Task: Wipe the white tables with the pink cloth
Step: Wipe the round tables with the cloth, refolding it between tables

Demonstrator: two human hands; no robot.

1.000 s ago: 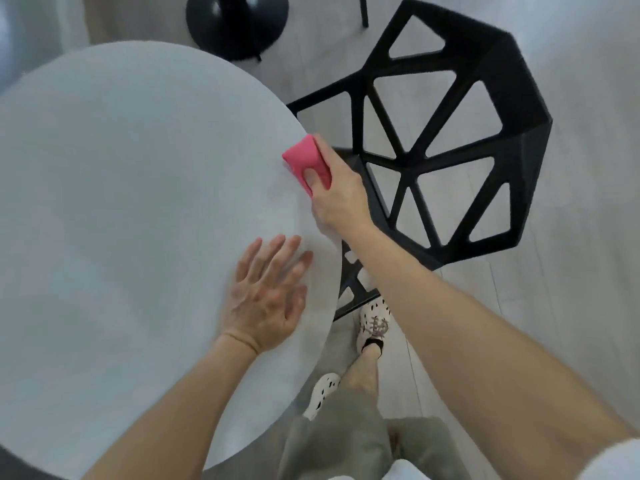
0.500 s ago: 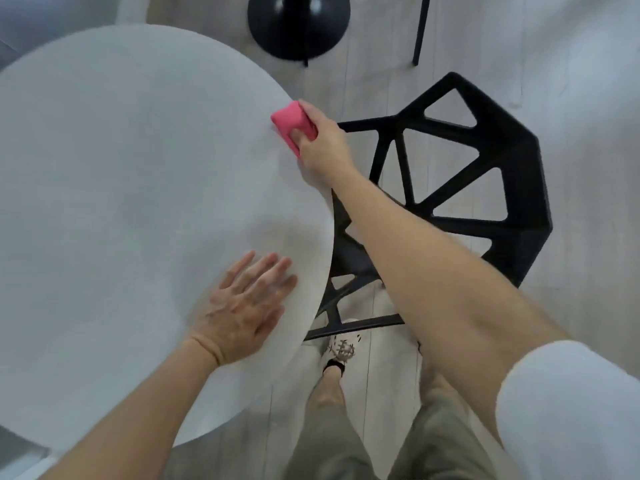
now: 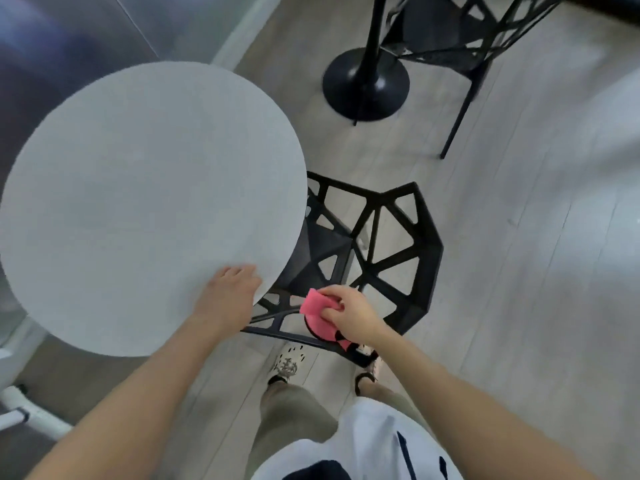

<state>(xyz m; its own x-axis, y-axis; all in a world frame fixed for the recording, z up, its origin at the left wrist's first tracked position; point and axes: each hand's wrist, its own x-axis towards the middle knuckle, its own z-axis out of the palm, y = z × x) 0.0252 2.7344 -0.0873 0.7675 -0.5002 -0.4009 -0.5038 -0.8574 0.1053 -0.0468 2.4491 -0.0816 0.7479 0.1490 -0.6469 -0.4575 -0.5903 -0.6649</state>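
A round white table [image 3: 138, 202] fills the left half of the view. My left hand [image 3: 228, 296] rests on its near right edge, fingers curled over the rim. My right hand [image 3: 349, 311] is off the table, held over the black chair to the right of it, and grips the pink cloth [image 3: 317, 315]. The cloth hangs bunched below my fingers, clear of the tabletop.
A black open-frame chair [image 3: 381, 251] stands tucked against the table's right side, just in front of my feet. Farther back are a black round pedestal base [image 3: 365, 88] and a second black chair [image 3: 460, 39]. White frame parts [image 3: 20, 410] stand at the lower left.
My right hand has pulled the pink cloth off the table's far right edge, back toward me over the chair. My left hand slid to the table's rim. The view has moved back.
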